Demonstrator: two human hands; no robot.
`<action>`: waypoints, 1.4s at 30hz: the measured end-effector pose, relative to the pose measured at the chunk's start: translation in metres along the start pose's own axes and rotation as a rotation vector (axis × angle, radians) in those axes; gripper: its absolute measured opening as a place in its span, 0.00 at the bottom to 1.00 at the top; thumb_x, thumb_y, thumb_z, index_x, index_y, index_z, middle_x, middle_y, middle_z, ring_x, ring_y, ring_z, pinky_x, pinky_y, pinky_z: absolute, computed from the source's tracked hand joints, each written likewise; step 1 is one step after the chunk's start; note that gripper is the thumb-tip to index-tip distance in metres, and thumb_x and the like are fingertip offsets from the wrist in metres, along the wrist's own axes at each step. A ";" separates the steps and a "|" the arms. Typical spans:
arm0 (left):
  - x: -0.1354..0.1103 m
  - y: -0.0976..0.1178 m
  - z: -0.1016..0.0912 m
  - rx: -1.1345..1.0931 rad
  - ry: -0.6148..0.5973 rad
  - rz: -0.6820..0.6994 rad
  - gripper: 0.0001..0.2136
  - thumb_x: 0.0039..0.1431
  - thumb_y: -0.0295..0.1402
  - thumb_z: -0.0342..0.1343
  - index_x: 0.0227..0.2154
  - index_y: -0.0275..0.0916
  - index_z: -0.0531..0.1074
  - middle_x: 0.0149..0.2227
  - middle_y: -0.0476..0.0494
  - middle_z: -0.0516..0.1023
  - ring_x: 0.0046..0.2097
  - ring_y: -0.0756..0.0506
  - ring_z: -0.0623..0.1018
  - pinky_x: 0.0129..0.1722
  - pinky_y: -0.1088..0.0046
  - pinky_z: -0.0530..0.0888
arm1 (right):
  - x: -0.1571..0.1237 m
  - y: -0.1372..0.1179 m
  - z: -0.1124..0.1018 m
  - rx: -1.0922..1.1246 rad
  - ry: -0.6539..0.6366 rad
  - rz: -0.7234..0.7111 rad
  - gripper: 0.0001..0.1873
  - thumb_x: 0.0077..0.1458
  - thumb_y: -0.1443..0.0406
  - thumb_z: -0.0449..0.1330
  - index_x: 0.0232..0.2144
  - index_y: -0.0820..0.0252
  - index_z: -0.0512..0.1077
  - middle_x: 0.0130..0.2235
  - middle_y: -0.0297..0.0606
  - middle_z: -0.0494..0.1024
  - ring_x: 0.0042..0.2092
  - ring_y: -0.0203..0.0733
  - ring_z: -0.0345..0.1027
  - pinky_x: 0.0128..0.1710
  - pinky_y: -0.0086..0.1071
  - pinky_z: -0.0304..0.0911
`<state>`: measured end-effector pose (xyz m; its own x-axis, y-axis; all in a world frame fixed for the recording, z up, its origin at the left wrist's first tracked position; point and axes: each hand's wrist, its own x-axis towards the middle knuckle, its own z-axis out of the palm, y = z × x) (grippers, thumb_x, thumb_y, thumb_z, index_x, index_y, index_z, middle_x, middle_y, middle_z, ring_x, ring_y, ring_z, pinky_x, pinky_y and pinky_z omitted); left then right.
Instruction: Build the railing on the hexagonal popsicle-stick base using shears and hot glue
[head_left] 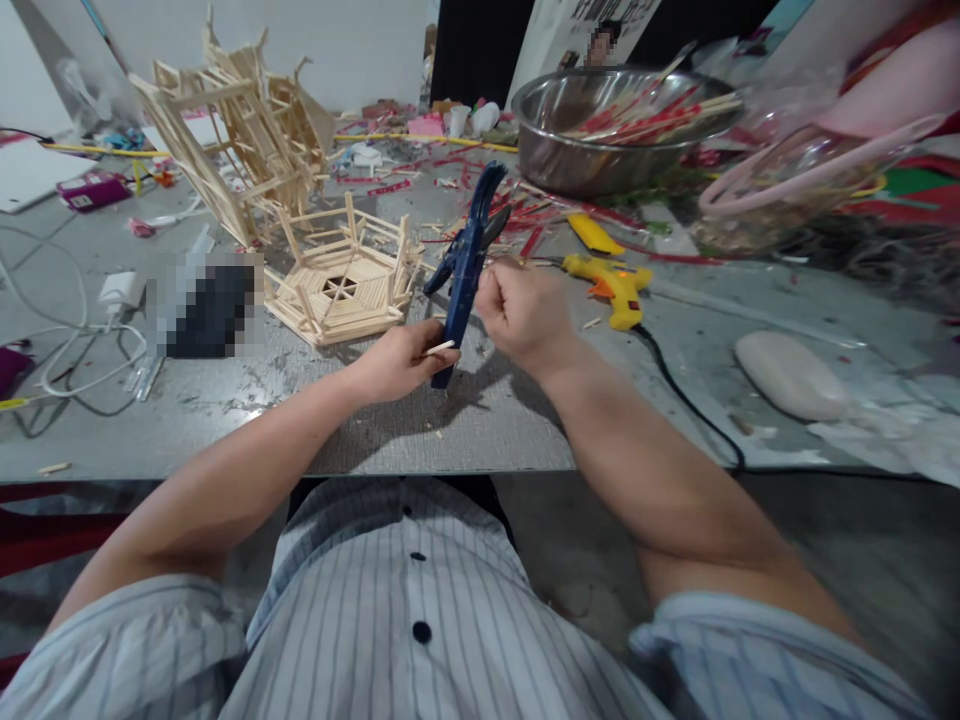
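My left hand [401, 362] is closed, pinching a short wooden stick [439, 348]. Its fingertips overlap the lower part of a blue hand cutter [466, 265], which stands upright between my hands. A dark blade shows near the cutter's top right. My right hand [523, 308] is in a fist against the cutter's right side; how its fingers wrap the tool is partly hidden. Just behind my left hand lies a hexagonal stick frame [358, 285] with short upright posts. Further back on the left stands a taller structure of wooden sticks [251, 130].
Right of my hands lies a yellow glue gun [616, 285] with a black cord. A steel basin [551, 155] holds red-and-pale sticks. Near the right edge sit a pale oval object [791, 375] and a pink-handled basket [757, 220]. White cables [67, 365] and a blurred dark object occupy the left.
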<state>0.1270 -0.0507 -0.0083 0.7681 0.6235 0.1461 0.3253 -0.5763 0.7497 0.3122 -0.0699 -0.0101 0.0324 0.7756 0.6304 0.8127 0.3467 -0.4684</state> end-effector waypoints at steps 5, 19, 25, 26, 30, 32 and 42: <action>0.001 0.002 -0.001 0.009 0.016 -0.009 0.12 0.60 0.32 0.51 0.24 0.41 0.56 0.22 0.55 0.55 0.25 0.52 0.57 0.27 0.73 0.56 | -0.001 -0.001 0.003 0.042 0.050 -0.016 0.24 0.63 0.46 0.40 0.24 0.53 0.56 0.25 0.37 0.62 0.31 0.44 0.60 0.34 0.38 0.53; 0.001 0.003 -0.002 0.040 -0.012 -0.018 0.14 0.61 0.29 0.52 0.23 0.42 0.54 0.22 0.56 0.56 0.25 0.52 0.56 0.27 0.72 0.55 | -0.002 -0.001 0.011 -0.022 0.126 -0.052 0.18 0.62 0.53 0.43 0.24 0.53 0.58 0.24 0.37 0.64 0.29 0.42 0.59 0.34 0.39 0.55; 0.000 0.007 -0.004 0.034 -0.013 -0.046 0.11 0.62 0.29 0.52 0.24 0.40 0.58 0.23 0.55 0.58 0.27 0.52 0.59 0.29 0.72 0.57 | 0.010 0.027 0.008 0.075 0.071 0.127 0.18 0.57 0.51 0.52 0.22 0.51 0.54 0.23 0.34 0.63 0.27 0.39 0.54 0.33 0.38 0.53; 0.000 0.007 -0.005 0.026 -0.011 -0.041 0.11 0.62 0.29 0.52 0.25 0.40 0.58 0.23 0.54 0.59 0.27 0.52 0.59 0.29 0.72 0.57 | 0.012 0.032 0.007 0.111 0.091 0.171 0.19 0.56 0.49 0.54 0.23 0.51 0.56 0.24 0.34 0.65 0.28 0.39 0.55 0.34 0.38 0.54; 0.000 0.002 -0.004 -0.021 -0.001 -0.025 0.09 0.61 0.30 0.51 0.26 0.40 0.59 0.24 0.54 0.59 0.27 0.52 0.60 0.29 0.73 0.58 | 0.011 0.027 0.002 0.335 0.055 0.257 0.25 0.57 0.40 0.51 0.26 0.52 0.64 0.25 0.33 0.70 0.25 0.36 0.59 0.31 0.36 0.57; 0.002 -0.001 -0.002 -0.041 -0.005 -0.034 0.08 0.61 0.31 0.51 0.27 0.39 0.60 0.24 0.54 0.59 0.27 0.52 0.61 0.29 0.73 0.59 | 0.007 0.014 0.000 0.426 -0.162 0.249 0.31 0.55 0.35 0.47 0.23 0.54 0.64 0.20 0.32 0.67 0.21 0.35 0.59 0.25 0.35 0.56; -0.007 0.016 -0.016 0.029 0.140 -0.094 0.15 0.57 0.41 0.58 0.41 0.39 0.63 0.29 0.51 0.68 0.29 0.51 0.67 0.30 0.72 0.64 | 0.001 -0.017 -0.004 0.258 -0.135 0.334 0.19 0.54 0.47 0.59 0.25 0.55 0.66 0.24 0.34 0.73 0.25 0.38 0.67 0.26 0.33 0.61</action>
<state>0.1185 -0.0561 0.0132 0.6500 0.7415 0.1662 0.4091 -0.5258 0.7458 0.3009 -0.0767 0.0011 0.1785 0.9235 0.3395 0.5981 0.1722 -0.7827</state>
